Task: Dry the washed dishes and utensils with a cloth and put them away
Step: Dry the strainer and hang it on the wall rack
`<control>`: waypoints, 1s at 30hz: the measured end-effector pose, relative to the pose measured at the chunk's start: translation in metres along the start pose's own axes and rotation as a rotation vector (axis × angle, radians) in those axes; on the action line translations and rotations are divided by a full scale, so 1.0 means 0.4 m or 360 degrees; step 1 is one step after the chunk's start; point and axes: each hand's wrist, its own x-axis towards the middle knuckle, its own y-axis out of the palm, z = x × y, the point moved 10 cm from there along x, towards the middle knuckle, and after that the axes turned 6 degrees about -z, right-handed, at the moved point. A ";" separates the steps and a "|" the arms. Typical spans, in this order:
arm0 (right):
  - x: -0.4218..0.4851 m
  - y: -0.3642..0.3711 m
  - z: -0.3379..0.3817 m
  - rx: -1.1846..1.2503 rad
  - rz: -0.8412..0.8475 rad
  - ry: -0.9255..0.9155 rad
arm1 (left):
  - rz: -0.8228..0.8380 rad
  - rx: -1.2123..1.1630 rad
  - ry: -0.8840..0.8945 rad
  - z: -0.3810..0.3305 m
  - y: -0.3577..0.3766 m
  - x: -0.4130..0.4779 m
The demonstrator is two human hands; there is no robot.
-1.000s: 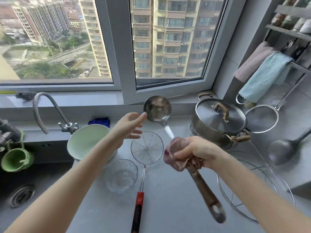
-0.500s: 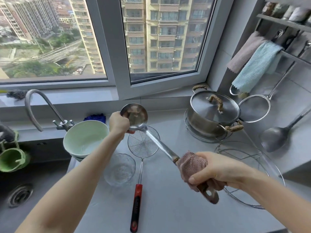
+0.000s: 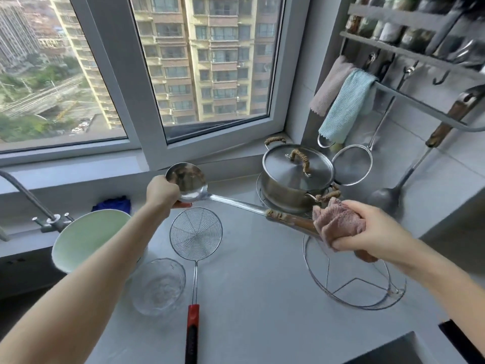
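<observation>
Sliding farther down the ladle (image 3: 187, 179), right fingers (image 3: 351, 241) clutch the cloth (image 3: 338, 222); left fingers (image 3: 172, 191) grip its bowl

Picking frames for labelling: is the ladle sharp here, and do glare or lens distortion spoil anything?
Head view: soft daylight, no harsh shadows; the ladle is sharp enough, its bowl reflecting dully without blown glare; the window frame leans and bows from the wide lens; the shelf jars at top right are smeared.

I see soft daylight coming through the window (image 3: 210, 74). The counter (image 3: 262, 271) below it is evenly lit, shadows faint. The window's frame lines bow, and the shelf (image 3: 409, 52) right of it is blurred.
</observation>
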 end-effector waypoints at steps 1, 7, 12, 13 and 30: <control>-0.002 -0.023 -0.004 0.0233 -0.0033 0.0034 | 0.0026 -0.0068 -0.0048 0.001 0.020 -0.005; -0.011 -0.137 -0.067 0.1727 -0.0532 0.0245 | 0.0373 -0.0639 -0.0410 0.024 0.225 -0.120; -0.023 -0.198 -0.079 0.2049 -0.0879 0.0141 | 0.0697 -0.0561 -0.0643 0.103 0.362 -0.231; -0.026 -0.217 -0.071 0.2041 -0.0924 0.0093 | 0.0782 -0.0520 -0.0701 0.128 0.384 -0.258; 0.005 -0.362 0.094 0.1258 -0.1346 -0.0315 | 0.0954 0.0410 0.0525 -0.016 0.479 -0.333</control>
